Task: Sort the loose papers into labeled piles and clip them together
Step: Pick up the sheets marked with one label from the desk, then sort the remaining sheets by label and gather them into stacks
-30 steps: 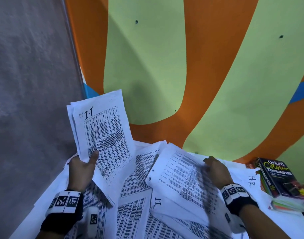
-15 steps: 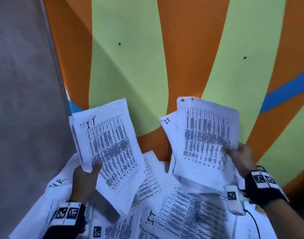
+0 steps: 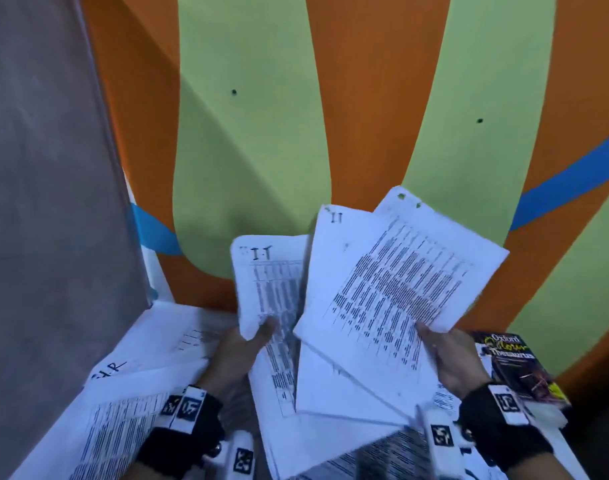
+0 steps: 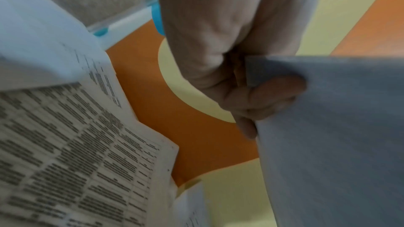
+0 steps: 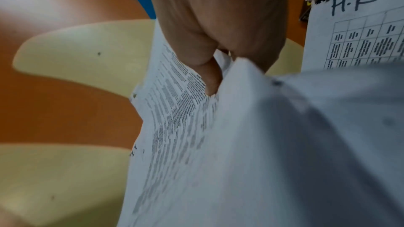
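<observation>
My left hand (image 3: pixel 251 344) pinches a printed stack marked "I.I" (image 3: pixel 268 285), thumb on its front, held upright above the table. In the left wrist view the left hand's fingers (image 4: pixel 268 96) curl behind the sheets' grey back (image 4: pixel 338 135). My right hand (image 3: pixel 441 355) grips a second bundle of printed sheets (image 3: pixel 393 289), also marked "I I" at the top, which overlaps the left stack's right edge. The right wrist view shows the thumb (image 5: pixel 210 78) pressed on that bundle (image 5: pixel 174 110). Loose printed papers (image 3: pixel 123 420) lie beneath both hands.
A sheet marked "H.R" (image 3: pixel 112 368) lies at the left; another "H-R" sheet (image 5: pixel 354 28) shows in the right wrist view. An Oxford thesaurus (image 3: pixel 517 368) sits on the right. The orange, green and blue tabletop (image 3: pixel 254 150) stretches beyond; grey floor (image 3: pixel 36 202) lies left.
The two held bundles have come together: the left stack moved right, and the right bundle moved left until it overlaps it. One second ago the right hand was still down on the papers.
</observation>
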Motion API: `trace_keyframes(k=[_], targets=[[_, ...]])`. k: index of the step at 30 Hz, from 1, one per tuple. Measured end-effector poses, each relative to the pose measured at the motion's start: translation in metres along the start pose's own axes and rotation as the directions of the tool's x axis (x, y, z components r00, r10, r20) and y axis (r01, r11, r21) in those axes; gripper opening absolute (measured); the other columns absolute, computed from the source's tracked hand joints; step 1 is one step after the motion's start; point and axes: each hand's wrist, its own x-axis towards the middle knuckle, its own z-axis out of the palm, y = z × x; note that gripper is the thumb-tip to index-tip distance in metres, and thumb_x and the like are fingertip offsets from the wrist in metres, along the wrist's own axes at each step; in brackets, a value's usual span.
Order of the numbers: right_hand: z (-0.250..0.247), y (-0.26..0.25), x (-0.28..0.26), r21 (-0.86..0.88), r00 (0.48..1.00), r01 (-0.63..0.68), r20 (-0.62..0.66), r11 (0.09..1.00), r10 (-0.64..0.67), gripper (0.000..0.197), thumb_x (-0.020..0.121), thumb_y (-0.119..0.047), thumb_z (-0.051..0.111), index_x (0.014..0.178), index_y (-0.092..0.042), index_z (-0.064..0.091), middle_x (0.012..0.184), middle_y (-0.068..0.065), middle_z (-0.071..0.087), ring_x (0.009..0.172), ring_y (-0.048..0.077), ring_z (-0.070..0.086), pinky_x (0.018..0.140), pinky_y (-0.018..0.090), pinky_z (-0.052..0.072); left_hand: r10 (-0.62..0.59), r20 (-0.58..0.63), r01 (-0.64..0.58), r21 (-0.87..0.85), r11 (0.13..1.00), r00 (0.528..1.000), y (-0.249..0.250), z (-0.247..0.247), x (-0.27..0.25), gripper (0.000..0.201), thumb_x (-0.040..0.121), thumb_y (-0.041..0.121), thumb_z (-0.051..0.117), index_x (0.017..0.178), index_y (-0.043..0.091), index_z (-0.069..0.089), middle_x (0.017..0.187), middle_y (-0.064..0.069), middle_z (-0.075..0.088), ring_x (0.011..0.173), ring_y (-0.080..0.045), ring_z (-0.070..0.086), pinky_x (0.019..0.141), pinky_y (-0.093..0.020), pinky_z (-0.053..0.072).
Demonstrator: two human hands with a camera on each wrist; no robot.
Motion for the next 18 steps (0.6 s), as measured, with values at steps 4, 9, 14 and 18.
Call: trace_keyframes(k=[4, 9, 14, 18], targets=[[0.019, 0.002, -0.014, -0.110, 0.977, 0.213, 0.047, 0.971, -0.209, 0.047, 0.092, -0.010, 0.059, 0.057, -0.016, 0.028, 0.038, -0.008, 0.021, 0.030, 0.007, 0.020, 0.046, 0.020, 0.022, -0.017, 0.151, 0.022, -0.028, 0.999, 0.988, 0.008, 0.015, -0.004, 0.020, 0.082, 0.039, 0.066, 0.088, 0.021, 0.071, 0.083, 0.015, 0.074, 0.080, -0.004, 0.070, 0.064, -0.013, 0.050], [0.024, 0.005, -0.018, -0.147, 0.934, 0.186, 0.333, 0.971, -0.128, 0.003, 0.088, -0.015, 0.064, 0.089, -0.016, 0.061, 0.072, -0.015, 0.064, 0.073, 0.009, 0.059, 0.069, 0.023, 0.045, 0.032, 0.200, -0.023, -0.046, 0.999, 0.979, 0.007, 0.020, -0.002, 0.056, 0.054, 0.053, 0.083, 0.097, 0.020, 0.072, 0.098, 0.007, 0.076, 0.094, -0.012, 0.071, 0.073, -0.019, 0.054], [0.026, -0.012, -0.024, 0.036, 0.906, 0.112, 0.407, 0.993, -0.117, 0.018, 0.089, -0.008, 0.062, 0.104, -0.017, 0.060, 0.100, 0.000, 0.070, 0.088, 0.000, 0.067, 0.086, 0.020, 0.049, 0.159, 0.246, -0.179, 0.059, 0.982, 0.956, 0.021, 0.024, 0.001, 0.024, 0.083, 0.013, 0.070, 0.102, 0.026, 0.068, 0.104, 0.021, 0.071, 0.098, 0.000, 0.068, 0.080, -0.014, 0.052], [0.026, -0.024, -0.028, 0.011, 0.914, 0.354, 0.209, 0.935, -0.348, 0.051, 0.076, -0.030, 0.073, 0.122, -0.017, 0.055, 0.121, -0.004, 0.066, 0.113, 0.012, 0.060, 0.098, 0.037, 0.048, 0.192, 0.188, -0.219, 0.137, 0.966, 0.963, 0.029, 0.026, 0.014, 0.016, 0.086, 0.012, 0.068, 0.099, 0.020, 0.067, 0.084, 0.022, 0.074, 0.079, 0.001, 0.069, 0.069, -0.015, 0.052]])
